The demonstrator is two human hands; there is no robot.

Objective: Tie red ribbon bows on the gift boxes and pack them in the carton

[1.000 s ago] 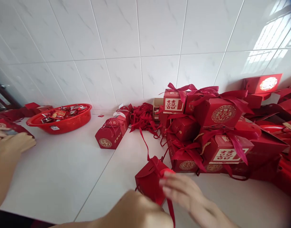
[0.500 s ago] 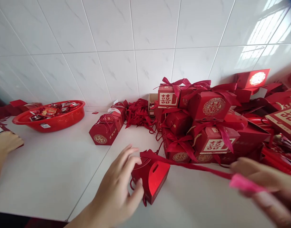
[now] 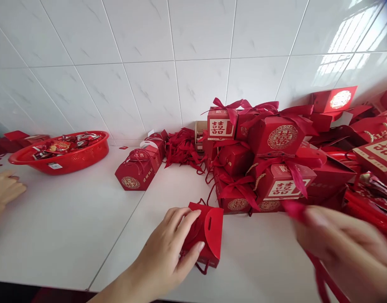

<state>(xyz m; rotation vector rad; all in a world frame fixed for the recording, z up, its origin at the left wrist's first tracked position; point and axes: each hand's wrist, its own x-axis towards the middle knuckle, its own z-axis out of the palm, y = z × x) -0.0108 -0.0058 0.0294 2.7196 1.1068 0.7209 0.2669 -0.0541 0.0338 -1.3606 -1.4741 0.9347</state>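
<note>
My left hand (image 3: 168, 252) grips a small red gift box (image 3: 206, 233) with a slotted flap, holding it on the white floor. My right hand (image 3: 341, 248) is blurred at the lower right, fingers curled around a red ribbon (image 3: 321, 273) that hangs down from it. The ribbon is clear of the box. Another person's hand (image 3: 4, 189) rests at the far left edge.
A heap of red ribboned gift boxes (image 3: 275, 160) fills the right against the tiled wall. Loose red ribbons (image 3: 182, 147) lie behind. A long red handled box (image 3: 138, 168) stands mid-floor. A red basin (image 3: 59, 153) of wrapped sweets sits at the left.
The right hand pulled the ribbon out to the right, away from the box. The left hand moved in and took hold of the box. The other person's hand drew back left.
</note>
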